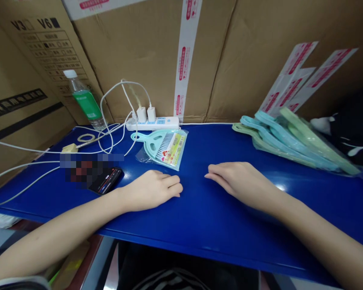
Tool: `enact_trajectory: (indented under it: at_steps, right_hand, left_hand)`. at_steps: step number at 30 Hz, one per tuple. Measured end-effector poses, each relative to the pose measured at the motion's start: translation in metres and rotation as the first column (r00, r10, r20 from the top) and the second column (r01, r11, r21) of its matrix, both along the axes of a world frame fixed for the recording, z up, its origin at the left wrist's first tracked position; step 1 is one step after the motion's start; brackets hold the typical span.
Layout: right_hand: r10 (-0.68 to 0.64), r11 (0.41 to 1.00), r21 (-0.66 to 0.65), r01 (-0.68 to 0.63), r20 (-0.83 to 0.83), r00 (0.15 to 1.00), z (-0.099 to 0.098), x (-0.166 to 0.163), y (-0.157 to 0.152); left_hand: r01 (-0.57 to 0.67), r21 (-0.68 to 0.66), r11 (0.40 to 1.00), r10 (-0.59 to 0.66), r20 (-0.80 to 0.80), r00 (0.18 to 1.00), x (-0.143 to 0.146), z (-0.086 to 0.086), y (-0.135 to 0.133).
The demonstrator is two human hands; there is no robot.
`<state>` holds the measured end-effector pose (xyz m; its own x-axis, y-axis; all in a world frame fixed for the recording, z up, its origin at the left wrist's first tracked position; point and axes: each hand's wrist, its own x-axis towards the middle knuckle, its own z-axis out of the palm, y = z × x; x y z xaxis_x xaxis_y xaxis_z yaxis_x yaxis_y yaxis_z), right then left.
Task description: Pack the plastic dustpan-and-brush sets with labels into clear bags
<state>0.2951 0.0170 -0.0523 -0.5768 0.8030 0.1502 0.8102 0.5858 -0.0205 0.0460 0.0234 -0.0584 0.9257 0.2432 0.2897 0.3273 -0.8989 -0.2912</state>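
Observation:
My left hand [152,189] rests palm down on the blue table [205,217], fingers curled loosely under, holding nothing. My right hand [238,181] lies flat a little to its right, fingers stretched toward the left hand, also holding nothing. Just beyond the left hand lies a small teal dustpan-and-brush set in a clear bag [163,148]. A dark phone [106,180] lies left of the left hand.
A stack of bagged teal and green dustpan sets [290,139] lies at the right. A white power strip [154,123] with chargers and cables sits at the back, a water bottle [86,100] beside it. Cardboard boxes [229,56] wall the back and left.

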Motion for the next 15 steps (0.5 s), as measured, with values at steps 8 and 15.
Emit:
enact_trajectory:
  at_steps: [8,15]
  right_hand:
    - [0.023,0.999,0.025,-0.022,-0.043,0.999,0.0003,0.0043,0.0014]
    - [-0.008,1.000,0.016,0.007,0.040,0.999,0.0044,0.0025,-0.0010]
  left_hand:
    - [0.055,-0.035,0.998,-0.055,-0.003,0.998,0.0004,0.0016,-0.0019]
    - [0.074,-0.087,0.993,-0.076,-0.019,0.997,-0.0028,-0.0024,0.0003]
